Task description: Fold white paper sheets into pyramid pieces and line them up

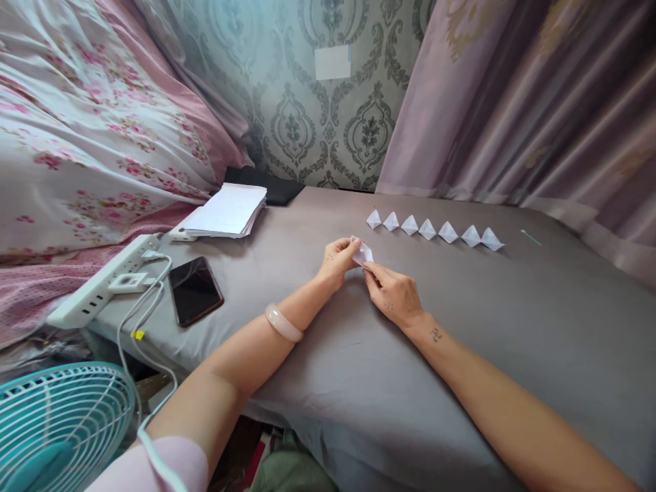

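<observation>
Between my two hands is a small piece of folded white paper (363, 253), held just above the grey cloth. My left hand (336, 262) pinches its upper left side between thumb and fingers. On its lower right edge, the fingers of my right hand (393, 292) are closed. Beyond my hands, several folded white paper shapes (409, 225) with pointed tops stand in a slanting row on the cloth. The fingertips hide part of the piece I hold.
At the left lie a stack of white paper (225, 210), a dark phone (195, 290) and a white power strip (105, 280) with cables. A blue fan (61, 424) stands at the lower left. A thin green-and-white stick (531, 237) lies on the grey cloth (553, 328) at right.
</observation>
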{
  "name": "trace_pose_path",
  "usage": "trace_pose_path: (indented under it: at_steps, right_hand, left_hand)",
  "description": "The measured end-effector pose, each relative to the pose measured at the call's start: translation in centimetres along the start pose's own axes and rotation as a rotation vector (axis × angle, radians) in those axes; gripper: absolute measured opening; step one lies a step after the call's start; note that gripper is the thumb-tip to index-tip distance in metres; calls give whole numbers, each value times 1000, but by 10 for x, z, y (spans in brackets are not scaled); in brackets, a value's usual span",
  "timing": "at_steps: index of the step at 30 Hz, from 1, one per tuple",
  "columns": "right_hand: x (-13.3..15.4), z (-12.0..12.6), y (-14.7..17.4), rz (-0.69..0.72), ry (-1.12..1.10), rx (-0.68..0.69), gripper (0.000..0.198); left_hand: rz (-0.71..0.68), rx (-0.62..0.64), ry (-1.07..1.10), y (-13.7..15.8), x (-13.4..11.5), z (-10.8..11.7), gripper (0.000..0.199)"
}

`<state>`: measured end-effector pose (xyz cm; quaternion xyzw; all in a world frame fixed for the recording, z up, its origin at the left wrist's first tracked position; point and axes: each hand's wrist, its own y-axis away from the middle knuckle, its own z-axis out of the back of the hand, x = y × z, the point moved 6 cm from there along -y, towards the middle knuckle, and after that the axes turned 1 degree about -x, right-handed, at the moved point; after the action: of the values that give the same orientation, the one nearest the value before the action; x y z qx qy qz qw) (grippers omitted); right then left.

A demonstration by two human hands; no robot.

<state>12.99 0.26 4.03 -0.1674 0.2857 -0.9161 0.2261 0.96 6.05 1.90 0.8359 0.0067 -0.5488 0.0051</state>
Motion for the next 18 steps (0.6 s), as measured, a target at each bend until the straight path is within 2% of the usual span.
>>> trace_pose_path:
  at_steps: [8, 18]
  right_hand:
    - [3, -5, 0, 19, 101, 119, 31]
    - [6, -2, -2, -9, 51, 124, 28]
  left_hand:
    - [-73, -86, 39, -1, -4, 3, 31]
    - [-127, -83, -24, -1, -4, 2, 31]
